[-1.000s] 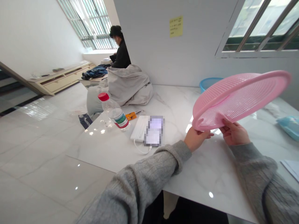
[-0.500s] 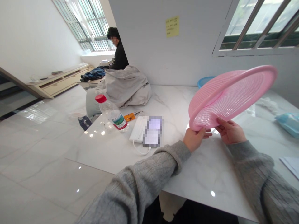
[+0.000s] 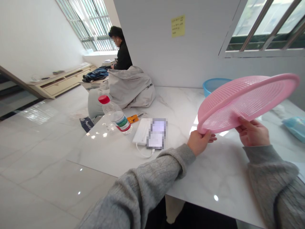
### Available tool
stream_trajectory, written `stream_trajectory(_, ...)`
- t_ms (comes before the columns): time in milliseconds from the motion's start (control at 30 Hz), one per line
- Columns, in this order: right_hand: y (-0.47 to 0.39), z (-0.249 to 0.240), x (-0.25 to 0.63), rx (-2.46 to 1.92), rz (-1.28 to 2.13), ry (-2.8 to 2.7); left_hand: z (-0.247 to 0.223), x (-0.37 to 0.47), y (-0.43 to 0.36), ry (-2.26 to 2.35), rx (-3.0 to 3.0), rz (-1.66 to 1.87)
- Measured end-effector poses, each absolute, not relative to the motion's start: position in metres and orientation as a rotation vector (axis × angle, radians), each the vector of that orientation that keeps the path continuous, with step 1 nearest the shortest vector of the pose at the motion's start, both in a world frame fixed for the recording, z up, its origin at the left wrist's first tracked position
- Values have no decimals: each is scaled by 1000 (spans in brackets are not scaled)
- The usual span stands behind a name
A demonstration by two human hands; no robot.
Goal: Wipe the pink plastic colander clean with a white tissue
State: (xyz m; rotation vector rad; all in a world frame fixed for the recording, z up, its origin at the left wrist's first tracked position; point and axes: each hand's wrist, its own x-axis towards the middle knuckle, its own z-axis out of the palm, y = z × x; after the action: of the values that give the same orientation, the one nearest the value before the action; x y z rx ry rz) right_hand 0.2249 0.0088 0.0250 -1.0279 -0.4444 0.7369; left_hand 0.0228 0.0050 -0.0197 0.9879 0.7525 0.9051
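Note:
A pink mesh basket [image 3: 247, 101] is held up tilted above the white marble-patterned table [image 3: 186, 171], its open side facing me. My left hand [image 3: 199, 141] pinches its rim at the lower left, thumb on top. Further right along the near rim, my right hand [image 3: 254, 131] grips the basket with the thumb over the edge and the fingers beneath. Behind the basket, partly covered by it, stands a blue basin [image 3: 214, 85] near the wall.
Left on the table are a red-capped bottle [image 3: 118, 117], an orange item [image 3: 132, 119], a white power bank [image 3: 141, 133] cabled to a phone [image 3: 156, 133], and grey cloth [image 3: 131, 89]. A blue packet [image 3: 295, 127] lies far right. A person [image 3: 124, 54] sits beyond.
My right hand has slid right along the basket's rim. The basket has shifted right and tipped flatter, showing more of the blue basin. My left hand has barely moved.

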Motion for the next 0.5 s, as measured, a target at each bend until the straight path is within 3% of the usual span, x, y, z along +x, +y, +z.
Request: stream_trajectory(500,11,6,227,-1036,940,-389,0,12,2,572,1028,907)
